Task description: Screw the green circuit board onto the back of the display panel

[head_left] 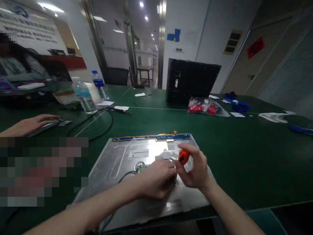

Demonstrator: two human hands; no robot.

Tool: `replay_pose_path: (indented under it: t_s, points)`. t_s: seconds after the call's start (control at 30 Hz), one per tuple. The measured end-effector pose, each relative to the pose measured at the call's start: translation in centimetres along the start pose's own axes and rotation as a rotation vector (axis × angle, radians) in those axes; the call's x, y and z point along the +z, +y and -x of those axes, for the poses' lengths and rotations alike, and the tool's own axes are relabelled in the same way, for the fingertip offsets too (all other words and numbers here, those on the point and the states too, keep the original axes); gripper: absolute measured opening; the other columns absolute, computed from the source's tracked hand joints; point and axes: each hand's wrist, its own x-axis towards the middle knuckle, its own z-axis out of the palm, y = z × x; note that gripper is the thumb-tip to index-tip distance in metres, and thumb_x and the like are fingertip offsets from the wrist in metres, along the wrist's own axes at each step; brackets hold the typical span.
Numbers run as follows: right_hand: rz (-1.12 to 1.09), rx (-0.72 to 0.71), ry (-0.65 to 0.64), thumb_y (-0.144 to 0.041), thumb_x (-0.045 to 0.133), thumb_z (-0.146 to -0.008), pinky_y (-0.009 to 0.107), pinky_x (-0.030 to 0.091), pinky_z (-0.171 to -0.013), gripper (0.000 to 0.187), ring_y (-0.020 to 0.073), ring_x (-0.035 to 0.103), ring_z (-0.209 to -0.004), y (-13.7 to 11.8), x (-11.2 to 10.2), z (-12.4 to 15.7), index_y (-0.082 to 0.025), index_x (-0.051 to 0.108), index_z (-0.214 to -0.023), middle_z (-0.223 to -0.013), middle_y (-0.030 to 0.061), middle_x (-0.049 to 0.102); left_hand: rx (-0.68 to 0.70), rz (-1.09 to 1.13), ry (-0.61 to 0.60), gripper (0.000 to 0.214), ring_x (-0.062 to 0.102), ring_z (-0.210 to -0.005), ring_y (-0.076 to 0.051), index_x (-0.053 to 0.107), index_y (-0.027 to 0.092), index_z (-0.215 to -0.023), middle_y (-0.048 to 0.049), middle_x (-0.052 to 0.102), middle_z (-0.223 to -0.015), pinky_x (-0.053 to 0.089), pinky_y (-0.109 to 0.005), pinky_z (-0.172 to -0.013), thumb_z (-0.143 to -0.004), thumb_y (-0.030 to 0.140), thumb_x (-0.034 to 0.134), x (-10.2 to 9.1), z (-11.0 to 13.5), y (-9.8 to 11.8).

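Observation:
A silvery metal display panel lies flat on the table, with a narrow blue circuit board along its far edge. My right hand is over the right part of the panel, its thumb and fingers closed around the orange-and-black handle of a screwdriver; the shaft is hidden. Beside it, my left hand rests low over the panel with curled fingers, and what they grip is out of sight. A small green board with a black cable shows just past my left wrist.
Water bottles and black cables are at the left of the green table. Another person's hand rests on a device there. Farther back stand a black monitor-like casing and a plastic bag with red pieces.

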Motion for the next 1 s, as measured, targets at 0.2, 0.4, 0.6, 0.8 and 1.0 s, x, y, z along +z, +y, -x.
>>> replay_pose_path:
  t_s: [0.2, 0.4, 0.6, 0.8, 1.0]
  points:
    - [-0.006, -0.012, 0.052, -0.020, 0.050, -0.087, 0.022, 0.046, -0.047, 0.033, 0.0119, 0.053, -0.049, 0.3, 0.0, 0.1, -0.020, 0.047, -0.120, -0.065, -0.0044, 0.055, -0.002, 0.023, 0.017, 0.017, 0.063, -0.080, -0.023, 0.062, 0.017, -0.091, -0.0075, 0.067, -0.087, 0.048, -0.034, -0.069, -0.075, 0.013, 0.058, 0.0, 0.2, -0.1]
    - [0.025, -0.002, 0.081, -0.023, 0.051, -0.087, 0.022, 0.047, -0.047, 0.031, 0.0109, 0.053, -0.050, 0.3, -0.1, 0.2, -0.020, 0.049, -0.118, -0.071, -0.0022, 0.059, 0.011, 0.035, 0.024, 0.016, 0.061, -0.079, -0.023, 0.062, 0.018, -0.091, -0.0076, 0.066, -0.087, 0.048, -0.035, -0.070, -0.076, 0.015, 0.056, 0.0, 0.3, -0.1]
    - [0.032, 0.012, 0.118, -0.024, 0.052, -0.087, 0.023, 0.048, -0.049, 0.031, 0.0109, 0.054, -0.050, 0.4, -0.1, 0.4, -0.019, 0.051, -0.117, -0.071, -0.0021, 0.059, 0.020, 0.057, 0.029, 0.019, 0.060, -0.078, -0.023, 0.061, 0.018, -0.091, -0.0077, 0.065, -0.086, 0.049, -0.036, -0.071, -0.073, 0.016, 0.056, 0.0, 0.3, -0.1]
    - [0.041, 0.016, 0.117, -0.024, 0.053, -0.086, 0.024, 0.048, -0.049, 0.033, 0.0109, 0.054, -0.050, 0.7, -0.2, 0.7, -0.019, 0.050, -0.119, -0.072, -0.0017, 0.059, 0.019, 0.062, 0.026, 0.020, 0.060, -0.078, -0.023, 0.061, 0.018, -0.091, -0.0081, 0.065, -0.086, 0.048, -0.036, -0.071, -0.072, 0.016, 0.056, -0.1, 0.3, -0.1]
    - [0.073, 0.053, 0.192, -0.024, 0.055, -0.085, 0.026, 0.052, -0.053, 0.035, 0.0132, 0.060, -0.057, 1.4, -0.5, 1.2, -0.020, 0.051, -0.120, -0.078, 0.0000, 0.060, -0.018, 0.033, 0.041, 0.015, 0.058, -0.077, -0.022, 0.057, 0.019, -0.084, -0.0061, 0.063, -0.084, 0.046, -0.036, -0.073, -0.069, 0.015, 0.056, -1.0, 0.2, 0.2]
